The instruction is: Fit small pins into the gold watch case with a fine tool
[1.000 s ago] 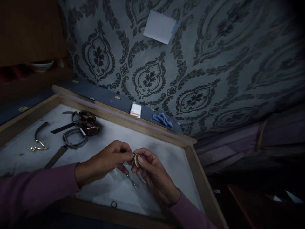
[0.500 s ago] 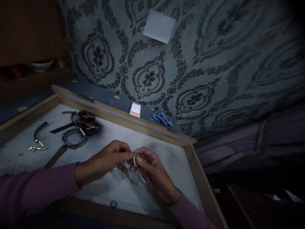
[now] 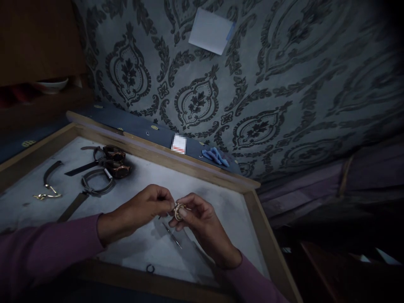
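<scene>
Between the thumb and fingers of my right hand (image 3: 202,225) is a round, gold-coloured watch case (image 3: 178,211) with a pale, beaded-looking rim. My left hand (image 3: 148,208) is closed in a pinch at the left edge of the case; whatever sits between those fingertips is too small to make out. Below the hands a thin metal tool (image 3: 172,236) lies slanted on the white tray surface (image 3: 148,248). Further left rest dark, bronze-rimmed watches (image 3: 119,163) with straps, a looped grey strap (image 3: 98,185), and a dark strap piece with a gold clasp (image 3: 47,195).
A raised wooden rim (image 3: 249,198) borders the tray. Near the front edge lies a small dark ring (image 3: 150,268). Behind the rim are a white packet (image 3: 179,144) and a blue cloth (image 3: 215,156). Patterned wallpaper bearing a white sheet (image 3: 210,31) rises behind.
The watch case has turned in my right fingers and shows more of its round side. My left fingers stay at its edge, and more of the metal tool below is visible.
</scene>
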`<state>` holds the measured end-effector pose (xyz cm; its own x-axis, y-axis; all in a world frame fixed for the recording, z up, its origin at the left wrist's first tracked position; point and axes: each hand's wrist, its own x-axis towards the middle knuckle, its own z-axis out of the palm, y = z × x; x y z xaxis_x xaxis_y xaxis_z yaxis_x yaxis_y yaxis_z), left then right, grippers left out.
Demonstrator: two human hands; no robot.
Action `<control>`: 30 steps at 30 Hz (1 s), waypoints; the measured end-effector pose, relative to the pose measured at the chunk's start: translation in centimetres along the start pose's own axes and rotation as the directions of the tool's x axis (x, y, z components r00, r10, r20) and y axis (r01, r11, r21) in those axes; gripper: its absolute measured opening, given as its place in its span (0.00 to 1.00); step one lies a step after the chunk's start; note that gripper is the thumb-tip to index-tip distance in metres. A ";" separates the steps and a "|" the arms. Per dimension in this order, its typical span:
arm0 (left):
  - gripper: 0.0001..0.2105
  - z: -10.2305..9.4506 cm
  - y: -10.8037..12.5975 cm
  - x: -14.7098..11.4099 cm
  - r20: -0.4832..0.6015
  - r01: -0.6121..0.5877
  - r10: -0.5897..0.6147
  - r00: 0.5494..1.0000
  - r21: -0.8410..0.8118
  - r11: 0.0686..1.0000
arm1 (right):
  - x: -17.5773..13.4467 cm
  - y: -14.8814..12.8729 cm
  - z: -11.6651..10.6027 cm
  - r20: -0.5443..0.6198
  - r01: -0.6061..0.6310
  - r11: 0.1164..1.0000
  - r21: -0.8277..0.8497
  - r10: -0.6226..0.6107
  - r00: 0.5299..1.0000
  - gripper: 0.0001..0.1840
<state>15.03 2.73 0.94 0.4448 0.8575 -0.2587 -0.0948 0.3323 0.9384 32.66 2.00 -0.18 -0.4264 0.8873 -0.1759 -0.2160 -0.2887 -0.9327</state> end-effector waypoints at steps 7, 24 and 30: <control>0.07 -0.1 -0.1 0.3 -0.023 -0.081 0.084 0.996 0.130 0.988 | -0.5 0.0 0.7 -0.083 0.114 0.971 -0.212 -0.134 0.988 0.07; 0.07 -0.3 0.0 0.5 -0.049 -0.131 0.142 0.989 0.186 0.974 | -0.2 0.5 0.5 -0.109 0.135 0.985 -0.109 -0.147 0.983 0.06; 0.05 -0.4 0.9 0.0 -0.039 -0.234 0.298 0.954 0.522 0.820 | -0.3 0.6 0.7 -0.133 0.139 0.985 -0.104 -0.153 0.979 0.06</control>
<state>14.59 3.16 1.72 0.3615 0.9321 0.0235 0.2834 -0.1338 0.9496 32.08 1.31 -0.50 -0.2678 0.9608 -0.0716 -0.1807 -0.1231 -0.9758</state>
